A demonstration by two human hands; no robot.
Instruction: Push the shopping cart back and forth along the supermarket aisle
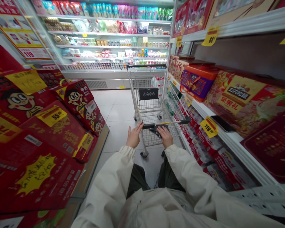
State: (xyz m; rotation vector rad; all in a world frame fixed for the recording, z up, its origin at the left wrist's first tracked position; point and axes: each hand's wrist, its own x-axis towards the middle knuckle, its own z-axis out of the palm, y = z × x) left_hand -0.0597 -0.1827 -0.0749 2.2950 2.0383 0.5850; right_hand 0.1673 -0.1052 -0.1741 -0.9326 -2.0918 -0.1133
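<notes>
The left hand (134, 136) is open beside the handle (178, 121) of a wire shopping cart (152, 103); the right hand (164, 136) has a wide grip over it. The cart seems light and stiff.

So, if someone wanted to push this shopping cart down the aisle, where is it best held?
Grip the black push bar at the cart's near end, coming from behind and over the top. It runs crosswise along the rear of the wire basket, a slim bar with room for two hands; the left hand and right hand rest on it.
</notes>
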